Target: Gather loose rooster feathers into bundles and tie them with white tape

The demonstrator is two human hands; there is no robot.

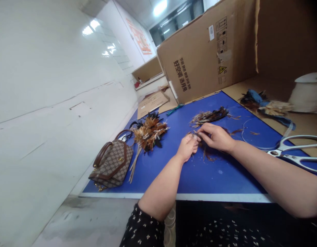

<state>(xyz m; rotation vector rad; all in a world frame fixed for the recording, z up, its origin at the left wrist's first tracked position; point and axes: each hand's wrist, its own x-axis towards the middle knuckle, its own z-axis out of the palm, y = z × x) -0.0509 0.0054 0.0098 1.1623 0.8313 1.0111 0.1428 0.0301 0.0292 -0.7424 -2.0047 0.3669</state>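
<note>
My left hand (187, 147) is closed in a pinch over the blue work mat, and my right hand (215, 138) meets it from the right with its fingertips pressed together. Between the fingertips is a small dark feather (196, 133), mostly covered by the fingers. Brown loose feathers (209, 156) lie under and beside the hands. Just beyond my right hand rests a pile of brown and black feathers (211, 116). To the left lies a bunch of orange-brown and black feathers (150, 132) with pale stems pointing towards me.
A patterned handbag (114, 164) stands at the mat's left edge beside the white wall. Large silver-handled scissors (287, 152) lie at right. Behind them are a white spool (307, 92) and more feathers (274, 106). A big cardboard box (199, 61) rises at the back.
</note>
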